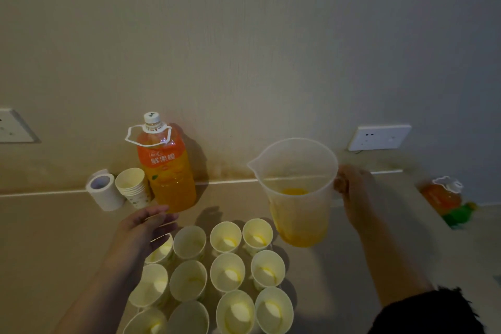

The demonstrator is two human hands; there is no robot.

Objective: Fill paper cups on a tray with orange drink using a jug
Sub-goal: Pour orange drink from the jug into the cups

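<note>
My right hand (352, 192) grips the handle of a clear plastic jug (296, 192), which hangs upright above the counter with a little orange drink in its bottom. Its spout points left. Below and left of it, several paper cups (227, 271) stand in rows on a tray that they mostly hide; some hold a bit of orange drink. My left hand (146, 228) hovers over the cups at the left with fingers loosely extended, holding nothing. It is just in front of a large bottle of orange drink (166, 168) with a white cap.
A stack of spare paper cups (132, 187) and a roll of white tape (104, 191) lie left of the bottle by the wall. A second orange bottle (442, 195) and a green object (459, 215) sit at the right. Wall sockets (379, 137) are behind.
</note>
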